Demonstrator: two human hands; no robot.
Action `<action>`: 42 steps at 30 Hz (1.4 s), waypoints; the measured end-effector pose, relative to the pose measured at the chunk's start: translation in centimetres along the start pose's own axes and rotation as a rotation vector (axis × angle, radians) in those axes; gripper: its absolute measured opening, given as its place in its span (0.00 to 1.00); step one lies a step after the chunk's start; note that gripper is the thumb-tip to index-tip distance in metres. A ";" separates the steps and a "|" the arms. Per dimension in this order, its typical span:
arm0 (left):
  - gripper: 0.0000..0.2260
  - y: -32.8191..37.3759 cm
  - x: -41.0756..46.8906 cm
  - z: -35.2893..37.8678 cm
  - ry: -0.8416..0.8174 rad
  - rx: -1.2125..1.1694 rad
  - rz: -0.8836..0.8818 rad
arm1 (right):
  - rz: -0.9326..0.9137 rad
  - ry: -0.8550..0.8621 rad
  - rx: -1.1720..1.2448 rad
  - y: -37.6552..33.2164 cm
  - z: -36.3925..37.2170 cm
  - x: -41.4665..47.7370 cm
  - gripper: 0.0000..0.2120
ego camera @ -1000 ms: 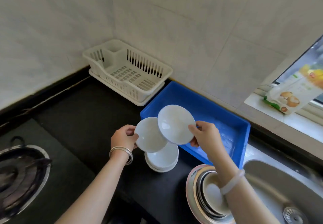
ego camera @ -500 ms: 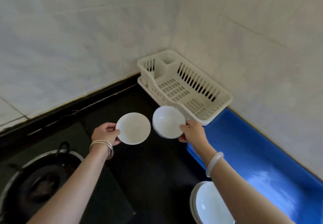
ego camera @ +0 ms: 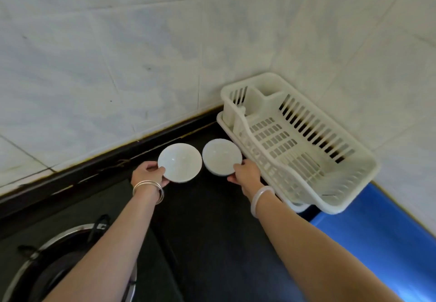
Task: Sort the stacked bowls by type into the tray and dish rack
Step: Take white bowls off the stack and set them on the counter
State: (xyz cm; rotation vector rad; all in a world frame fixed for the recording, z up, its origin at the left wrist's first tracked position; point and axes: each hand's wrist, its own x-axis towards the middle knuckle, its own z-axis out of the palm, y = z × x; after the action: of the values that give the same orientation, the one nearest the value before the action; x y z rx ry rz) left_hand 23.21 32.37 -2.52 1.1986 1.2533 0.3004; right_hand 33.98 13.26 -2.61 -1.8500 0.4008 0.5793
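My left hand (ego camera: 149,174) pinches the near rim of a small white bowl (ego camera: 180,162), held above the black counter. My right hand (ego camera: 245,175) pinches the rim of a second small white bowl (ego camera: 221,156), right beside the first and close to the front wall of the cream dish rack (ego camera: 330,193). Both bowls face me with their insides showing. The rack stands in the wall corner and holds nothing that I can see. A corner of the blue tray (ego camera: 377,238) shows at the lower right.
A gas burner with a metal ring (ego camera: 59,240) sits at the lower left on the black counter (ego camera: 212,231). Tiled walls rise behind the counter and the rack.
Both hands carried their bowls away from the stack and blue tray, left toward the dish rack. The view turned that way, so the stack and sink are out of sight.
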 end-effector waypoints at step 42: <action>0.12 -1.1 1.8 2.8 0.007 -0.646 -0.306 | 0.039 -0.121 0.420 -3.7 6.2 4.7 0.18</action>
State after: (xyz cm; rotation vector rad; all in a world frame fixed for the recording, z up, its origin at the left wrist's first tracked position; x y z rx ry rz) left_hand 25.75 31.81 -4.87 0.4484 1.1961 0.4386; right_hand 38.59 20.33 -4.16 -1.4014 0.4415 0.5804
